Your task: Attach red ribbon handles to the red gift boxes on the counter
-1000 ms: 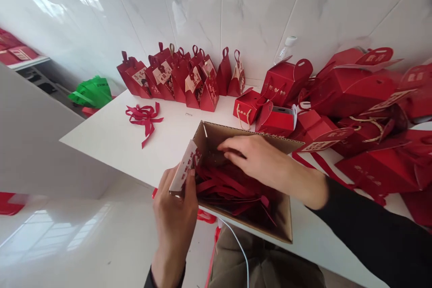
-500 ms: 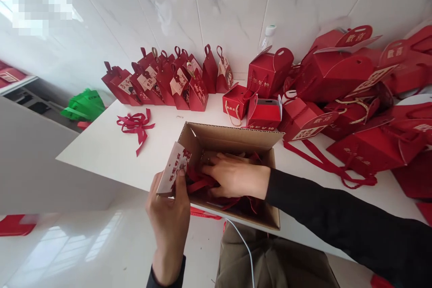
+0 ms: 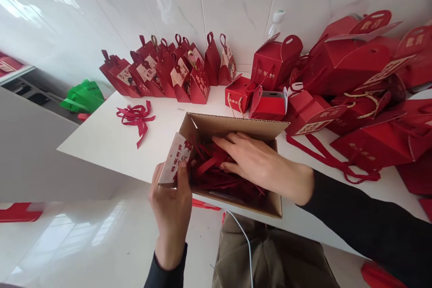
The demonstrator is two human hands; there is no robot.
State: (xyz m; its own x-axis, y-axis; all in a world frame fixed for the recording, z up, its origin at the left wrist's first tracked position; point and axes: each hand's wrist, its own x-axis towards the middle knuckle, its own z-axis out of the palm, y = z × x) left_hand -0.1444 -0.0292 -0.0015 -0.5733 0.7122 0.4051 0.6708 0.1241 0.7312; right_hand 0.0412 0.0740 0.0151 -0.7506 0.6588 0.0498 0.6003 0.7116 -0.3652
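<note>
An open cardboard box (image 3: 236,125) stands near the table's front edge, with dark red ribbons (image 3: 216,180) inside. My left hand (image 3: 172,202) is at its left end, thumb pressed on a white printed card (image 3: 175,157) that lies against the box's left flap; the fingers are behind it. My right hand (image 3: 259,162) reaches over the box with its fingers apart above the ribbons. A red ribbon lies under its fingers, and I see no grip on it.
Small red gift bags (image 3: 165,72) stand along the wall on the white table (image 3: 162,121). Larger red boxes (image 3: 351,63) crowd the right side. A loose bundle of red ribbon (image 3: 135,117) lies at left. Behind stands a bottle (image 3: 275,24); a green bag (image 3: 83,96) is beyond the table.
My right hand has risen out of the box's depth and moved right, showing more of the ribbons. My left hand keeps its hold on the card. The view has shifted slightly.
</note>
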